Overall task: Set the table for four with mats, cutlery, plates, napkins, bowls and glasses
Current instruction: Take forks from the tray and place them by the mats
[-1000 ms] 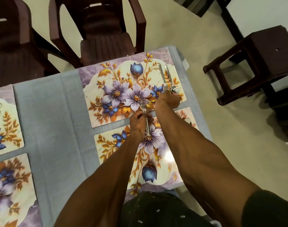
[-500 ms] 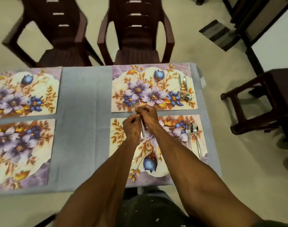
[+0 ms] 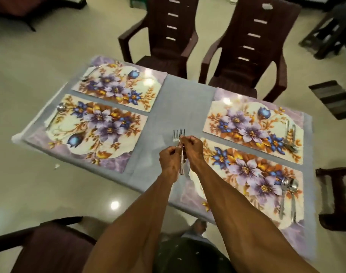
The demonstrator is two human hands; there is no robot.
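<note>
I hold two forks (image 3: 178, 134) together over the bare grey strip of the tablecloth (image 3: 180, 107), between the left and right pairs of mats. My left hand (image 3: 169, 157) is curled round their handles, which poke out below my fist toward me. My right hand (image 3: 191, 150) sits just to the right and touching, its thumb and fingertips pinching the necks just under the tines. The tines stand up and away from me, side by side, a little beyond my knuckles.

To the right of my grip and nearest to me lies a floral placemat (image 3: 252, 174), its near left corner hidden under my right forearm. On its far right edge, well apart from my hands, lie a fork and a spoon (image 3: 289, 188), handles pointing toward me. Beyond that mat is a second floral mat (image 3: 246, 127), with cutlery (image 3: 290, 138) on its right edge; it is blurred, so I cannot tell the pieces apart.

To the left of my grip lies a third floral mat (image 3: 97, 131) with a single spoon (image 3: 58, 113) along its far left edge. Beyond it is the fourth mat (image 3: 119, 87), with a spoon (image 3: 89, 73) at its far left corner.

Past the table, ahead of my hands, stand two dark brown plastic chairs (image 3: 246, 46), side by side.
</note>
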